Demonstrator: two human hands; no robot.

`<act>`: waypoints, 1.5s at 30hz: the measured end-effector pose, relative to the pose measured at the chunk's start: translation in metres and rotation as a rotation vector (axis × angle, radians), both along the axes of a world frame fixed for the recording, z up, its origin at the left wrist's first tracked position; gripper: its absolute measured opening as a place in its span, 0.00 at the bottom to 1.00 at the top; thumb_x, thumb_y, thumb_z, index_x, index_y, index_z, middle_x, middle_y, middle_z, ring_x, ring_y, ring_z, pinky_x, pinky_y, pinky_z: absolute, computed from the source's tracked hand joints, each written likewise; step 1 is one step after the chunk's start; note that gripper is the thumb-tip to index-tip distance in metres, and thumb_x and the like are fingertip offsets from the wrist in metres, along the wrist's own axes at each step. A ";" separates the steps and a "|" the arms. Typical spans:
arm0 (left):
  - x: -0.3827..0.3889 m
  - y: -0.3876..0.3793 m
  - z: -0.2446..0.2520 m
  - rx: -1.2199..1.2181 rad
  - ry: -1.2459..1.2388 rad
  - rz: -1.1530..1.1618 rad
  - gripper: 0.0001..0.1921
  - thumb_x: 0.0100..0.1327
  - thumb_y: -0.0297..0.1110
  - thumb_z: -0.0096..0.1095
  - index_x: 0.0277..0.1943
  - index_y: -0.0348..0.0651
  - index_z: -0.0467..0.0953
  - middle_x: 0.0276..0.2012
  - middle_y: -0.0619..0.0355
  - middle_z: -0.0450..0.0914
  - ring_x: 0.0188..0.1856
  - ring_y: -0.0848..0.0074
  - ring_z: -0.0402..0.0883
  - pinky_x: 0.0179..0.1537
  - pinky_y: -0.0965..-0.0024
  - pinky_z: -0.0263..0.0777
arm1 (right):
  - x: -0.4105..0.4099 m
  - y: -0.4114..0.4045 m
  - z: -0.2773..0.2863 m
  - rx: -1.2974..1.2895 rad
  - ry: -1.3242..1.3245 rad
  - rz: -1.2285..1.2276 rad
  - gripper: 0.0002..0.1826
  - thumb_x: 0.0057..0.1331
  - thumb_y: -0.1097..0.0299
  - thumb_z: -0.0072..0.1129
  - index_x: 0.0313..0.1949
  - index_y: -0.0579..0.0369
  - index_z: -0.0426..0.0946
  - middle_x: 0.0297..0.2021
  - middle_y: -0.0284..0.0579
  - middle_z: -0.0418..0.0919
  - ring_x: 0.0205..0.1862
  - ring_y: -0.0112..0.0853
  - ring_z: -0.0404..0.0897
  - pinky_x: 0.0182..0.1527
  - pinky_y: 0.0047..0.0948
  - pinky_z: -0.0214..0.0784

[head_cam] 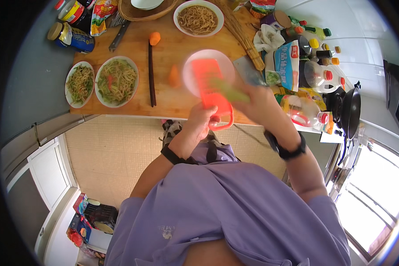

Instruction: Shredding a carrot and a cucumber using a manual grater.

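My left hand (201, 121) holds a red plastic grater (219, 104) near its handle, tilted over a pale round bowl (190, 74) close to the table's front edge. Blurred by motion, my right hand (256, 101) grips a long light-green vegetable piece (232, 91) against the grater's face; its kind cannot be told. An orange carrot piece (174, 75) lies just left of the bowl. Another carrot piece (155, 38) is at the upper end of a pair of dark chopsticks (152, 76). Whatever is inside the bowl is mostly hidden by the grater.
Two dishes of mixed shreds (117, 81) (80, 84) stand left on the wooden table (136, 43). Behind are a bowl of brown strips (198, 20), a knife (119, 36) and a wicker basket (123, 11). A straw bundle (249, 46), a bag (287, 65) and several bottles (314, 73) crowd the right.
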State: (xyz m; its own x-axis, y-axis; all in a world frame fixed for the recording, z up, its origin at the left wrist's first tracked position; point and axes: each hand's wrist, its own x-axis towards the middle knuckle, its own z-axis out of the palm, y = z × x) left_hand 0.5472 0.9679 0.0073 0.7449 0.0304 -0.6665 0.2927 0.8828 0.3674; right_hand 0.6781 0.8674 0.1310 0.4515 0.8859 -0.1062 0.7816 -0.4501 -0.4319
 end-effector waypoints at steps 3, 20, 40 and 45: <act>0.001 0.000 -0.003 -0.024 -0.021 -0.020 0.05 0.65 0.26 0.52 0.42 0.36 0.70 0.31 0.55 0.74 0.24 0.78 0.70 0.20 0.78 0.61 | -0.019 -0.013 0.010 -0.251 0.336 -0.285 0.18 0.58 0.64 0.57 0.49 0.49 0.75 0.37 0.47 0.78 0.32 0.45 0.79 0.34 0.38 0.73; 0.003 -0.003 -0.007 0.081 0.060 -0.005 0.05 0.64 0.26 0.52 0.42 0.36 0.71 0.32 0.56 0.75 0.23 0.78 0.70 0.20 0.78 0.60 | 0.000 0.030 -0.042 -0.174 0.161 -0.219 0.22 0.57 0.57 0.57 0.51 0.48 0.74 0.34 0.52 0.80 0.35 0.44 0.81 0.37 0.37 0.73; -0.006 0.001 -0.011 -0.001 -0.055 0.000 0.05 0.64 0.27 0.53 0.41 0.37 0.71 0.31 0.56 0.74 0.23 0.78 0.69 0.20 0.77 0.59 | 0.042 0.016 -0.058 0.134 0.975 -0.619 0.22 0.63 0.57 0.52 0.50 0.62 0.69 0.31 0.46 0.78 0.25 0.33 0.78 0.26 0.30 0.73; -0.001 0.001 -0.005 -0.028 -0.020 0.021 0.06 0.64 0.26 0.53 0.42 0.36 0.71 0.32 0.56 0.74 0.24 0.78 0.69 0.21 0.76 0.60 | 0.010 -0.049 -0.039 0.540 2.070 -0.900 0.25 0.64 0.56 0.51 0.54 0.62 0.67 0.37 0.58 0.75 0.27 0.30 0.78 0.27 0.20 0.76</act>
